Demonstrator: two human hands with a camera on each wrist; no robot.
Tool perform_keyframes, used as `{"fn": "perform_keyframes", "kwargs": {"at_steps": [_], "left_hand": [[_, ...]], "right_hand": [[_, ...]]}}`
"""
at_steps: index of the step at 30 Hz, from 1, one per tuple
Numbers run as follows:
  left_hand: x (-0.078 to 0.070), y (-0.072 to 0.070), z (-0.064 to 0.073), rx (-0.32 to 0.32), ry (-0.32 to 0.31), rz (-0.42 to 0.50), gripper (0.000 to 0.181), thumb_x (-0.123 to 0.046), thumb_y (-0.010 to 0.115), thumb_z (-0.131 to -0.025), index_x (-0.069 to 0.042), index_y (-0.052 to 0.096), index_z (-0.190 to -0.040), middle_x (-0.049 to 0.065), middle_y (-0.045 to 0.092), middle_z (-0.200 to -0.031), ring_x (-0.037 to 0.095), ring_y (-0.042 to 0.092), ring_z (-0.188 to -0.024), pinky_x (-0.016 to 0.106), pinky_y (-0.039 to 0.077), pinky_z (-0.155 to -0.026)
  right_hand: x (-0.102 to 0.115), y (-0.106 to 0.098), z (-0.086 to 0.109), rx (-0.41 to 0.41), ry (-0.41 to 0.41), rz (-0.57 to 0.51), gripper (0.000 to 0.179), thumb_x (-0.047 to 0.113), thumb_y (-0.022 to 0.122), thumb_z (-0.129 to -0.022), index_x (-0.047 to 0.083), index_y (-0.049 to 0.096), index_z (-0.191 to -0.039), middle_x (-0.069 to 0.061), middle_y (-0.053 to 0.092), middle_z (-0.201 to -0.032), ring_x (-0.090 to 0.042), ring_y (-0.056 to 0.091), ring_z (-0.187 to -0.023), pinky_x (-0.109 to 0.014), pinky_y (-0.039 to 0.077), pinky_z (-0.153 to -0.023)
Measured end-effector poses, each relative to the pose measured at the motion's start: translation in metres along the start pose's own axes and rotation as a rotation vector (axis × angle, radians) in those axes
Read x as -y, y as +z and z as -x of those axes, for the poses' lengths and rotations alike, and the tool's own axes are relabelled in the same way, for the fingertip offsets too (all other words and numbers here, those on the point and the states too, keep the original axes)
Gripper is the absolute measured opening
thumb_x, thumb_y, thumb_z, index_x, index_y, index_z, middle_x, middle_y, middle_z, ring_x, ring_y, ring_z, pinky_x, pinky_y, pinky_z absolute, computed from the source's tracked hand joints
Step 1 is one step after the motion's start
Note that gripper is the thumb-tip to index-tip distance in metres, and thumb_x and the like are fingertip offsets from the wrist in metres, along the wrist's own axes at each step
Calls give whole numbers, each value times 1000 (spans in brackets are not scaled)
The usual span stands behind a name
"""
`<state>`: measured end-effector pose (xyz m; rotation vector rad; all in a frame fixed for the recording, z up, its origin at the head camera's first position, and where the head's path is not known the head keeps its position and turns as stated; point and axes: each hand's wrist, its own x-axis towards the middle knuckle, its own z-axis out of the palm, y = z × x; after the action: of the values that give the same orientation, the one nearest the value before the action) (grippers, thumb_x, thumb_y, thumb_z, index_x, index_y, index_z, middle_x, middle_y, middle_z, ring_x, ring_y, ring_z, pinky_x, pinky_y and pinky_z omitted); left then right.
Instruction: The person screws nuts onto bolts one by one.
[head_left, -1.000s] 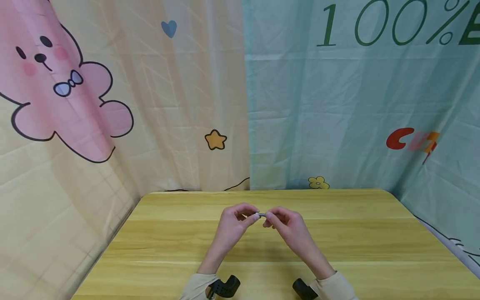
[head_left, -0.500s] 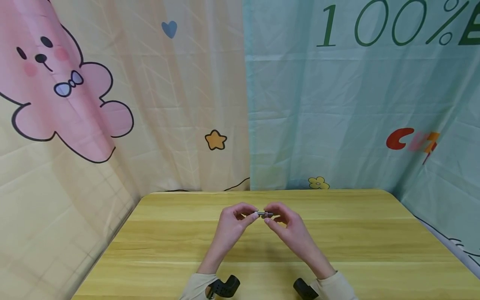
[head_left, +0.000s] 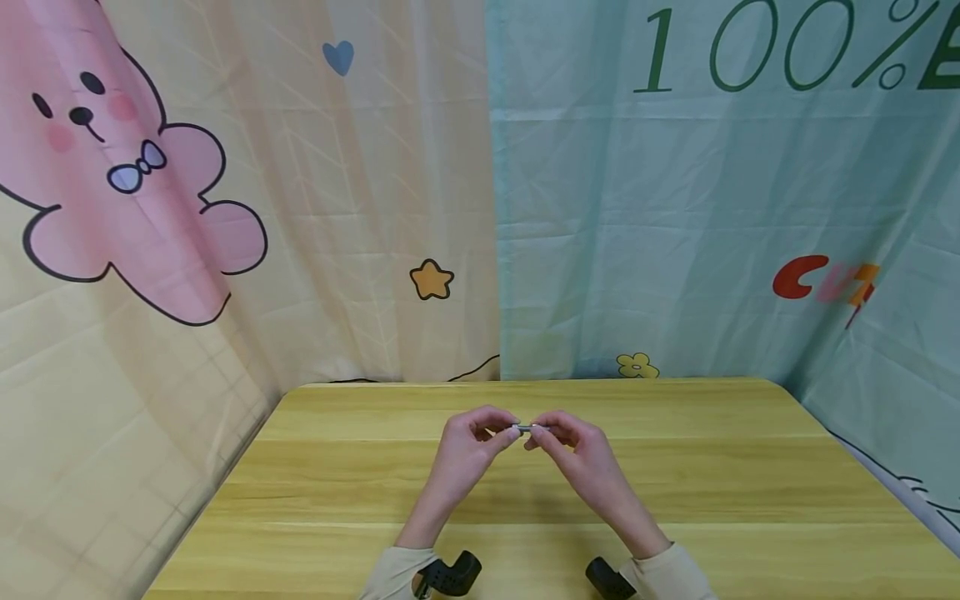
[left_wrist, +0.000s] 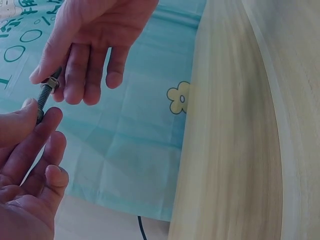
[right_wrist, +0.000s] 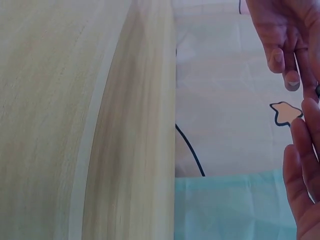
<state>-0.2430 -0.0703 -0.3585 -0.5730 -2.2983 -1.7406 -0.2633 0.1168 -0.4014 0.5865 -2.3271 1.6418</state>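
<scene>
A small metal bolt (head_left: 524,428) bridges the two hands, held up over the wooden table (head_left: 360,492). At one end my left hand (head_left: 467,446) pinches it between thumb and index finger, near the head. My right hand (head_left: 581,454) pinches a nut (left_wrist: 51,82) on the bolt's shank with thumb and index finger. Bare thread shows between the hands in the left wrist view, and the bolt's far tip pokes past the nut. In the right wrist view the fingers mostly hide the bolt at the picture's edge.
Behind the table hangs a printed curtain (head_left: 390,192), beige on the left and teal on the right. Black wrist-worn devices sit by both cuffs, one at the left wrist (head_left: 450,573) and one at the right (head_left: 609,577).
Half a second ago the right thumb and fingers were spread apart around the nut; now they have come together on it again. The left hand keeps its pinch and place.
</scene>
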Motion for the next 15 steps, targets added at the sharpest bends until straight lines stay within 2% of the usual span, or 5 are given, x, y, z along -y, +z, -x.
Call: {"fn": "perform_keyframes", "kwargs": {"at_steps": [4, 7, 11, 15], "left_hand": [[-1, 0, 0, 2, 1, -2, 7, -5, 71, -90, -3, 74, -96, 6, 71, -89, 26, 60, -79, 27, 45, -69], [-1, 1, 0, 1, -5, 0, 7, -5, 71, -90, -3, 74, -96, 6, 71, -89, 25, 60, -80, 27, 45, -68], [-1, 0, 0, -5, -13, -2, 8, -4, 71, -90, -3, 74, -96, 6, 71, -90, 22, 59, -79, 27, 45, -68], [-1, 0, -1, -10, -17, 0, 7, -4, 71, -90, -3, 74, -97, 5, 71, -90, 22, 58, -78, 26, 44, -67]], "right_hand": [[2, 1, 1, -16, 30, 22, 14, 26, 61, -99, 15, 70, -100, 5, 71, -87, -13, 66, -88, -34, 48, -76], [3, 1, 0, -15, 24, 31, 16, 27, 63, -98, 16, 69, -108, 6, 70, -99, -12, 64, -96, -34, 49, -80], [14, -1, 1, 5, -43, 8, 24, 14, 68, -94, 13, 65, -118, 1, 66, -111, -18, 61, -105, -37, 51, -84], [30, -5, 4, 30, -100, -16, 22, 2, 68, -92, 3, 64, -113, -7, 66, -108, -23, 63, -100, -37, 52, -82]]}}
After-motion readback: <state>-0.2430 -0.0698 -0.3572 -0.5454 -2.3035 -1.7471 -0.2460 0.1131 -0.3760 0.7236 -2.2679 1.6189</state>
